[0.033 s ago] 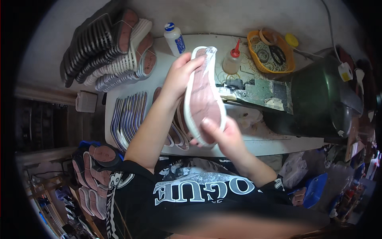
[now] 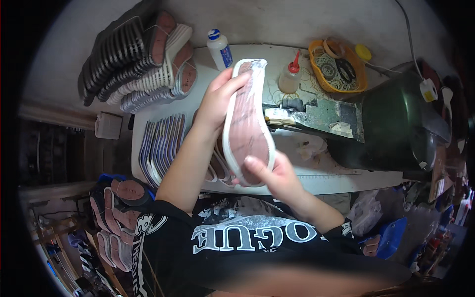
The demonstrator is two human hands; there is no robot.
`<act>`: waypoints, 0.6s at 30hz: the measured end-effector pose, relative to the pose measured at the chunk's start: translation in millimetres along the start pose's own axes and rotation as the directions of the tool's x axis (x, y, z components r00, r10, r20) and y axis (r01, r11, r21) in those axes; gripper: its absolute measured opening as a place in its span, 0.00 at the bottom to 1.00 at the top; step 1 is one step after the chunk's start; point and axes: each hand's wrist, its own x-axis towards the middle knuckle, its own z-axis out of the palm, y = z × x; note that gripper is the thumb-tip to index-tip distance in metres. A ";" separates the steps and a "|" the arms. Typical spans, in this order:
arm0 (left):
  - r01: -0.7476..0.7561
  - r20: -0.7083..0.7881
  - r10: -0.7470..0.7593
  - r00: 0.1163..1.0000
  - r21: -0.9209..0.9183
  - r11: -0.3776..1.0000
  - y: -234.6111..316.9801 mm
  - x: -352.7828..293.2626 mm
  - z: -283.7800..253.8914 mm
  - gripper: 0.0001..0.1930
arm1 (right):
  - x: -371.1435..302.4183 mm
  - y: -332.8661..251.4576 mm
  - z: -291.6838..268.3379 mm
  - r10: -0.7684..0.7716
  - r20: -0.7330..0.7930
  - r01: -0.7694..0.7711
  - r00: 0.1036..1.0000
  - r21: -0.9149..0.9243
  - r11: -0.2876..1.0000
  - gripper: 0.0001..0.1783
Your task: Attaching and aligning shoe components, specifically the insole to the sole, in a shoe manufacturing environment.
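A long shoe insole (image 2: 246, 126) with a pinkish-brown face and a white wrapped edge is held up over the table, its narrow end pointing away from me. My left hand (image 2: 221, 96) grips it along the left side near the narrow end, thumb lying on the face. At the wide near end my right hand (image 2: 278, 177) pinches the rim, thumb on top and fingertips underneath. Faint dark lines cross the pinkish face. Behind the held piece, partly hidden by it and my left forearm, more insoles (image 2: 221, 171) lie on the table.
A row of insoles (image 2: 161, 143) stands at the table's left, with tall stacks (image 2: 118, 54) behind. Farther back are a white bottle (image 2: 220, 52), a red-tipped glue bottle (image 2: 289, 79) and a yellow basket (image 2: 341, 84) of rubber bands. A green machine (image 2: 391, 119) stands right.
The insole has shifted slightly left and toward me, its face turned a little more to view. Both hands keep their hold on it.
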 end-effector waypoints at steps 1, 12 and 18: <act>-0.029 0.015 0.031 0.999 -0.119 0.993 4.5 -16.4 -6.2 0.16 | -1.9 7.9 -0.4 -0.042 0.118 0.050 0.992 -0.074 0.996 0.16; 0.196 0.402 -0.027 0.915 -0.385 0.902 8.3 -138.9 -39.7 0.28 | -19.6 -22.6 4.7 -0.281 0.000 0.264 0.960 -0.337 0.904 0.12; 0.211 0.347 -0.180 0.920 -0.051 0.976 22.0 -158.5 -49.0 0.28 | -8.5 -30.8 3.5 -0.160 0.159 0.120 0.974 0.234 0.965 0.11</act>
